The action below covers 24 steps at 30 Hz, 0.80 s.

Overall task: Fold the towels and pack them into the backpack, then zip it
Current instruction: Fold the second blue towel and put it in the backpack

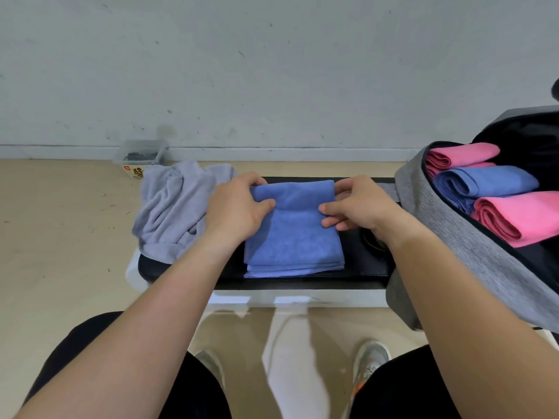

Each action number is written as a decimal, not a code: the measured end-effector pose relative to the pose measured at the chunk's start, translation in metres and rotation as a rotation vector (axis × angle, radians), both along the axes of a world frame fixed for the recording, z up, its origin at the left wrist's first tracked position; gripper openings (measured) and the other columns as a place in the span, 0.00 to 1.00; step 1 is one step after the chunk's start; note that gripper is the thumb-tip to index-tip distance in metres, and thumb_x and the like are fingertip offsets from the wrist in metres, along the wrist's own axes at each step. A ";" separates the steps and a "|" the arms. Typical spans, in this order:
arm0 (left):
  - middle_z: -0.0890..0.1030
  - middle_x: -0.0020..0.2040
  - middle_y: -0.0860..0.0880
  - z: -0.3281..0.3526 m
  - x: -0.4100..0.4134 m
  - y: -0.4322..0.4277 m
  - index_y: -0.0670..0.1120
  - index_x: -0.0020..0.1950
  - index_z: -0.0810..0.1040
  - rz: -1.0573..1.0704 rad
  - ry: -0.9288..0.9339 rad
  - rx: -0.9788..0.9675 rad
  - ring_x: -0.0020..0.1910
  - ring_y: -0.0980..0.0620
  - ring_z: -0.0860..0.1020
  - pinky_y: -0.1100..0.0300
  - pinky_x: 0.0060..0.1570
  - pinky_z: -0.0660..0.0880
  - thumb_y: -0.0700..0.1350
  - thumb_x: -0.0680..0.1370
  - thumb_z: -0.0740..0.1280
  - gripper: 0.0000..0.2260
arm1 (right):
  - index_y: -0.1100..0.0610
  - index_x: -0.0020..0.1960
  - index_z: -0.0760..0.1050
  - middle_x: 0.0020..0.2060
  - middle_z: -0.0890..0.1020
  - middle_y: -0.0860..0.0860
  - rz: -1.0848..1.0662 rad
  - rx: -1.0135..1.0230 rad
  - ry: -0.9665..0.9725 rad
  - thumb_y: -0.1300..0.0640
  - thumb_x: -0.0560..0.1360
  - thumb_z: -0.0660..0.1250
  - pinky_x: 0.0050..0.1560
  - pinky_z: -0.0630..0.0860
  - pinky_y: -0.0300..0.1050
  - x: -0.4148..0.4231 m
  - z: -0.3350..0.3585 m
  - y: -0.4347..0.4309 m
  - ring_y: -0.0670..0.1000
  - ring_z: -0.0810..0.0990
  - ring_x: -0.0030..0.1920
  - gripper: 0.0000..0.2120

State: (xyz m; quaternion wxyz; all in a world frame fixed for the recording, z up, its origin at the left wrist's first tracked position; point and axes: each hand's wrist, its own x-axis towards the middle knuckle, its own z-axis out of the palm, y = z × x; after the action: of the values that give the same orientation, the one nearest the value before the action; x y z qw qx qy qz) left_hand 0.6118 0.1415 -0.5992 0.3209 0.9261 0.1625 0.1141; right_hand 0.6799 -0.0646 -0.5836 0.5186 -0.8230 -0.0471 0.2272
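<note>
Plastic box (pixel 140 154), clear-walled, stands on the floor (pixel 60 237) by the wall at far left; its dark contents are too blurred to tell. Beside it a crumpled grey towel (pixel 172 207) covers the left end of the black table (pixel 363 264) and spills past its edge. The left hand (pixel 236 207) and right hand (pixel 354 204) each pinch a side of the blue towel (pixel 293 231), folded at mid-table. Bare tabletop separates it from the open grey backpack (pixel 447 231) at the right, which holds a far pink roll (pixel 462 154), a blue roll (pixel 490 182) and a near pink roll (pixel 520 216).
</note>
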 end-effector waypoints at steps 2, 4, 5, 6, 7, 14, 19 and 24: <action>0.82 0.39 0.55 0.001 -0.002 0.000 0.54 0.48 0.79 0.011 -0.015 -0.121 0.37 0.51 0.82 0.53 0.42 0.79 0.47 0.74 0.71 0.05 | 0.61 0.59 0.72 0.45 0.84 0.57 -0.018 0.028 0.015 0.65 0.74 0.73 0.34 0.82 0.41 -0.002 0.002 0.000 0.52 0.87 0.38 0.17; 0.82 0.38 0.54 0.002 -0.004 0.000 0.53 0.48 0.80 0.001 -0.015 -0.268 0.30 0.52 0.83 0.54 0.39 0.81 0.44 0.75 0.69 0.04 | 0.60 0.59 0.72 0.46 0.83 0.57 -0.019 0.053 0.035 0.63 0.75 0.72 0.36 0.83 0.43 -0.004 0.004 -0.001 0.54 0.87 0.41 0.15; 0.81 0.38 0.53 0.003 -0.005 0.001 0.52 0.49 0.80 -0.002 -0.009 -0.330 0.30 0.51 0.83 0.54 0.37 0.81 0.43 0.76 0.69 0.04 | 0.59 0.57 0.73 0.47 0.82 0.56 -0.009 0.057 0.040 0.62 0.76 0.71 0.37 0.83 0.44 -0.005 0.006 -0.001 0.54 0.87 0.42 0.12; 0.81 0.39 0.52 0.004 -0.007 0.001 0.51 0.50 0.79 -0.007 -0.002 -0.385 0.31 0.50 0.84 0.55 0.36 0.81 0.42 0.76 0.69 0.05 | 0.57 0.53 0.73 0.48 0.82 0.55 0.002 0.056 0.041 0.61 0.76 0.70 0.39 0.83 0.45 -0.006 0.007 -0.002 0.54 0.87 0.43 0.08; 0.81 0.40 0.50 0.005 -0.008 0.001 0.50 0.51 0.79 -0.014 0.005 -0.436 0.32 0.48 0.84 0.55 0.35 0.81 0.42 0.77 0.69 0.05 | 0.55 0.50 0.73 0.48 0.81 0.54 0.012 0.059 0.041 0.59 0.77 0.70 0.41 0.83 0.47 -0.007 0.008 -0.003 0.54 0.87 0.44 0.06; 0.80 0.42 0.47 0.009 -0.031 0.008 0.47 0.48 0.76 -0.144 0.060 -0.559 0.44 0.41 0.84 0.47 0.48 0.83 0.38 0.76 0.71 0.06 | 0.54 0.51 0.78 0.51 0.81 0.49 0.049 0.184 0.150 0.46 0.79 0.65 0.56 0.81 0.53 -0.018 0.016 -0.013 0.56 0.86 0.49 0.11; 0.79 0.45 0.53 0.006 -0.047 0.009 0.49 0.42 0.78 -0.295 0.026 -0.277 0.43 0.56 0.77 0.58 0.46 0.74 0.40 0.70 0.76 0.09 | 0.61 0.43 0.78 0.38 0.78 0.54 0.121 0.052 -0.026 0.46 0.78 0.68 0.47 0.80 0.41 -0.027 0.005 -0.020 0.49 0.80 0.42 0.17; 0.73 0.51 0.55 -0.001 -0.059 -0.001 0.53 0.37 0.76 -0.339 0.031 -0.119 0.48 0.55 0.75 0.63 0.47 0.72 0.39 0.67 0.76 0.12 | 0.54 0.35 0.78 0.42 0.85 0.52 0.121 -0.170 -0.283 0.45 0.66 0.77 0.58 0.77 0.52 -0.035 -0.006 -0.021 0.51 0.82 0.55 0.14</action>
State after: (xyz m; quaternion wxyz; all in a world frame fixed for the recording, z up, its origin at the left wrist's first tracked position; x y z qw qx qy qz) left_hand 0.5530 0.1401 -0.6005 0.3871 0.9213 0.0157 0.0340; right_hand 0.6451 -0.0855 -0.5894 0.4208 -0.8831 -0.1499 0.1431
